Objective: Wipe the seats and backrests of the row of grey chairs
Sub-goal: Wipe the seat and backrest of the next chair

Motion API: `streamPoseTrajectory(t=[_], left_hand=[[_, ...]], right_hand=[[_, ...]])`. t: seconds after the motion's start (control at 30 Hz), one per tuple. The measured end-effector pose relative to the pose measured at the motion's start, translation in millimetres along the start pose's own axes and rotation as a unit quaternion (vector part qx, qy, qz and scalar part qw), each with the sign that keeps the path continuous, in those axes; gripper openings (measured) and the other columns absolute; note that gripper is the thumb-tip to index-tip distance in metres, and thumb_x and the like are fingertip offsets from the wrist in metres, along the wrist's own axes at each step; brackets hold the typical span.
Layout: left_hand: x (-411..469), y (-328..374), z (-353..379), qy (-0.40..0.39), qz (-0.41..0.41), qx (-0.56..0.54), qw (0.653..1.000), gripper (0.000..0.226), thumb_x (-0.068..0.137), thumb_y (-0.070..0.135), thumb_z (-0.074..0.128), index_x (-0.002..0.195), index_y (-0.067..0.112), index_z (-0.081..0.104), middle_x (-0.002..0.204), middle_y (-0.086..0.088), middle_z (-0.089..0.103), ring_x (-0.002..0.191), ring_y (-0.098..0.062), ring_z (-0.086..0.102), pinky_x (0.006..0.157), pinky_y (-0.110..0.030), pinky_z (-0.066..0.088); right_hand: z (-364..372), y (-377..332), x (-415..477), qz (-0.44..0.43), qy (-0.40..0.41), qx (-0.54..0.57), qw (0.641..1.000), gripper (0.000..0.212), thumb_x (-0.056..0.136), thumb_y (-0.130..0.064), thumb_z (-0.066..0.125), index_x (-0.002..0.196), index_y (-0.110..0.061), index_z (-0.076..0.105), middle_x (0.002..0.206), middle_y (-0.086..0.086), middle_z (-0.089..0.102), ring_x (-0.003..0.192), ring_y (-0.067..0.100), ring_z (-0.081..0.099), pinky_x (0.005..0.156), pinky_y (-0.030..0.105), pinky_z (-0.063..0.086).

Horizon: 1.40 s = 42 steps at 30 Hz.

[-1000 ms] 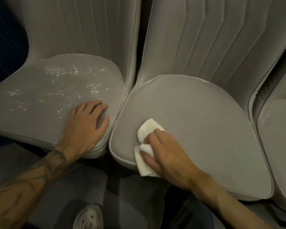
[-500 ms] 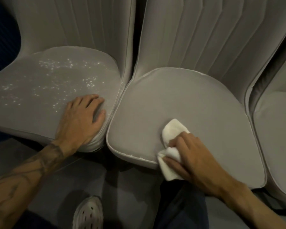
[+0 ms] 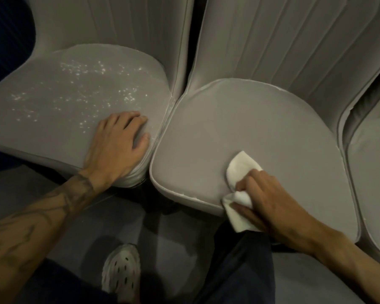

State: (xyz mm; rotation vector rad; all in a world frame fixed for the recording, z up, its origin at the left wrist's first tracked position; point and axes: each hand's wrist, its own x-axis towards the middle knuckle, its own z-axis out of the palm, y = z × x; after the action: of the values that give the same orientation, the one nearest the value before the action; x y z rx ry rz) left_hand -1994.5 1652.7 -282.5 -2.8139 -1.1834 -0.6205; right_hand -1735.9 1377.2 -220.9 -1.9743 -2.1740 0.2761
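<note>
Three grey padded chairs stand side by side. The middle seat is plain grey, and behind it rises its ribbed backrest. My right hand grips a folded white cloth and presses it on the front part of that seat, near the front edge. The left seat is speckled with white flecks across its surface. On the left seat's front right corner, my left hand rests flat with fingers spread. Only an edge of the right seat shows.
A grey floor lies below the seats. My white perforated shoe and dark trouser leg are in front of the chairs. A dark blue wall shows at the far left.
My right hand has slid the cloth rightward along the front of the middle seat. The left hand has stayed planted on the left seat.
</note>
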Motion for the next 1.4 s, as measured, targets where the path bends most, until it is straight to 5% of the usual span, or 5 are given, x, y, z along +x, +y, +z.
streamPoseTrajectory(t=[0.23, 0.43, 0.97, 1.13, 1.4], left_hand=[[2, 2, -1, 0.002, 0.002, 0.001, 1.000, 0.047, 0.102, 0.045, 0.043, 0.139, 0.020, 0.057, 0.140, -0.004, 0.057, 0.122, -0.029, 0.051, 0.102, -0.047, 0.040], [1, 5, -6, -0.008, -0.003, 0.002, 1.000, 0.048, 0.102, 0.044, 0.042, 0.139, 0.018, 0.058, 0.140, -0.005, 0.057, 0.122, -0.029, 0.051, 0.103, -0.046, 0.039], [2, 15, -10, -0.019, -0.016, 0.000, 1.000, 0.046, 0.102, 0.042, 0.045, 0.137, 0.017, 0.060, 0.139, -0.005, 0.058, 0.121, -0.028, 0.052, 0.102, -0.045, 0.040], [-1, 12, -13, -0.036, -0.011, -0.024, 0.999, 0.046, 0.106, 0.038, 0.035, 0.141, 0.017, 0.058, 0.144, -0.004, 0.055, 0.127, -0.025, 0.050, 0.106, -0.040, 0.035], [2, 10, -7, -0.010, -0.026, -0.011, 1.000, 0.039, 0.105, 0.034, 0.042, 0.136, 0.019, 0.061, 0.139, -0.003, 0.059, 0.121, -0.024, 0.053, 0.101, -0.040, 0.039]], right_hand=[[30, -44, 80, -0.059, 0.020, -0.061, 0.996, 0.034, 0.103, -0.041, 0.050, 0.108, -0.010, 0.062, 0.105, 0.011, 0.056, 0.093, 0.032, 0.051, 0.083, 0.041, 0.040], [17, -13, 31, -0.073, 0.039, -0.022, 0.996, 0.027, 0.106, -0.046, 0.046, 0.107, -0.021, 0.057, 0.104, 0.001, 0.051, 0.092, 0.028, 0.051, 0.076, 0.039, 0.039], [37, -51, 74, -0.074, 0.061, -0.020, 0.995, 0.030, 0.105, -0.040, 0.051, 0.102, -0.012, 0.061, 0.100, 0.009, 0.055, 0.091, 0.033, 0.052, 0.080, 0.041, 0.038], [48, -97, 156, -0.091, 0.057, -0.052, 0.993, 0.039, 0.108, -0.043, 0.036, 0.121, -0.011, 0.053, 0.115, 0.009, 0.051, 0.102, 0.027, 0.049, 0.089, 0.037, 0.035], [31, -68, 78, -0.139, 0.009, -0.001, 0.990, 0.035, 0.106, -0.046, 0.040, 0.101, -0.017, 0.059, 0.099, 0.004, 0.054, 0.089, 0.027, 0.050, 0.079, 0.037, 0.037]])
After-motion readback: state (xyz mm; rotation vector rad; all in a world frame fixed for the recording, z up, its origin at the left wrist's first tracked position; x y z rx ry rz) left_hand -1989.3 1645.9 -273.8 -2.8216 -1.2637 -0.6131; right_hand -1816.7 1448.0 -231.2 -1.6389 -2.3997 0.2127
